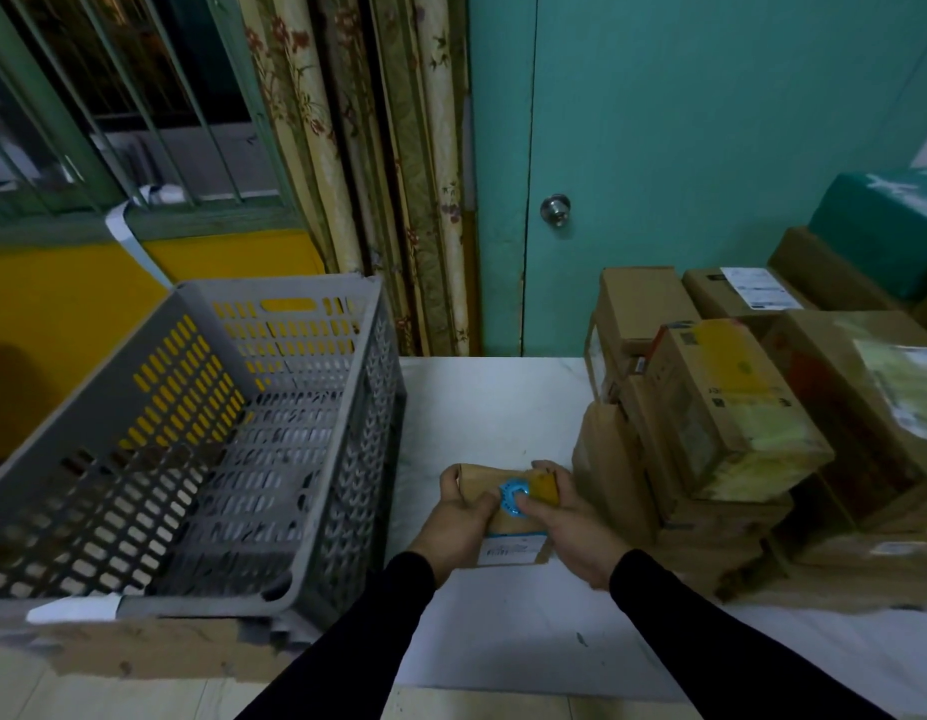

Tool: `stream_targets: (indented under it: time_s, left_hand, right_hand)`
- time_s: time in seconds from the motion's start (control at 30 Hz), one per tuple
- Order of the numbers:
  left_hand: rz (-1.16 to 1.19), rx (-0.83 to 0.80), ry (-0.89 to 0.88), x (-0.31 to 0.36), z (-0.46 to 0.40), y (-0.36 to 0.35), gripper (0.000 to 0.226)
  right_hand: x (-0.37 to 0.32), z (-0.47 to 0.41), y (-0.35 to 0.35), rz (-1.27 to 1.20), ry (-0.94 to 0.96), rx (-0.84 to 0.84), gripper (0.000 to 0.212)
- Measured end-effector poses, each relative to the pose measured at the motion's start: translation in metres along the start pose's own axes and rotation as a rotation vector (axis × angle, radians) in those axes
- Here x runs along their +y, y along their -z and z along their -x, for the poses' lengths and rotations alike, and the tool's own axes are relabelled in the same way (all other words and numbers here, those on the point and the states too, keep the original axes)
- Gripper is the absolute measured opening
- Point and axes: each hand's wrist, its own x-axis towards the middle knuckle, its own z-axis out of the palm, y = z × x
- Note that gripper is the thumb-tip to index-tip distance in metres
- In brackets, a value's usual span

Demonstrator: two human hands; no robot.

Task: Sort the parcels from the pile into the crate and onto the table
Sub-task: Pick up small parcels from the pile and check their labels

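Parcel (508, 504) sits gripped between our fingers: left hand (459, 522) curls round its left edge, right hand (568, 517) round its right, above the white table (482, 402), between the grey crate (191, 439) and the pile (752, 439).

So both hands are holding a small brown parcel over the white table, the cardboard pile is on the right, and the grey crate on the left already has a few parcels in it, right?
Not quite. The head view shows the grey crate with no parcels in it; only its slotted floor and walls show. The rest stands: the left hand and right hand hold the small brown parcel over the white table, with the cardboard pile on the right.
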Motion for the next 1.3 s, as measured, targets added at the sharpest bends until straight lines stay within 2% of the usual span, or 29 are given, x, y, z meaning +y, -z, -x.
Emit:
stream_targets:
  time_s: [0.17, 0.43, 0.53, 0.6, 0.67, 0.73, 0.83, 0.9, 1.0, 1.1, 1.23, 1.3]
  left_hand:
    - [-0.002, 0.026, -0.024, 0.003, -0.001, -0.001, 0.053]
    - [-0.021, 0.029, -0.046, -0.003, -0.005, -0.002, 0.048]
    - [0.115, 0.044, 0.027, -0.002, -0.006, 0.003, 0.038]
    - [0.269, 0.064, 0.115, 0.002, -0.008, 0.007, 0.047]
    - [0.353, 0.077, 0.185, 0.005, -0.010, 0.010, 0.052]
    - [0.401, 0.072, 0.221, 0.006, -0.008, 0.012, 0.041]
    - [0.454, 0.048, 0.230, 0.003, -0.007, 0.013, 0.035]
    - [0.460, 0.048, 0.161, 0.002, -0.006, 0.013, 0.044]
    - [0.457, -0.003, 0.043, 0.003, -0.004, 0.015, 0.083]
    - [0.396, -0.069, -0.034, 0.006, 0.001, 0.017, 0.084]
    - [0.291, -0.087, -0.004, 0.000, -0.002, 0.021, 0.099]
    - [0.265, -0.079, 0.001, -0.003, -0.002, 0.021, 0.091]
  right_hand:
    - [-0.003, 0.003, 0.000, -0.050, 0.025, 0.012, 0.051]
    - [0.001, 0.000, 0.001, 0.024, 0.078, 0.038, 0.049]
    - [-0.005, 0.003, 0.003, -0.012, 0.093, 0.022, 0.042]
    - [-0.009, 0.006, 0.002, -0.035, 0.101, 0.030, 0.034]
    - [-0.011, 0.007, 0.000, -0.077, 0.071, 0.051, 0.039]
    - [-0.011, 0.007, -0.001, -0.131, 0.056, 0.060, 0.038]
    - [-0.012, 0.007, -0.001, -0.170, 0.088, 0.062, 0.025]
    - [-0.013, 0.006, 0.000, -0.212, 0.075, 0.016, 0.030]
    - [-0.016, 0.006, 0.000, -0.265, -0.034, -0.079, 0.042]
    - [-0.016, 0.007, -0.001, -0.158, -0.064, -0.136, 0.044]
    - [-0.015, 0.005, -0.002, -0.086, -0.017, -0.115, 0.055]
    - [-0.013, 0.004, -0.002, -0.068, -0.012, -0.117, 0.061]
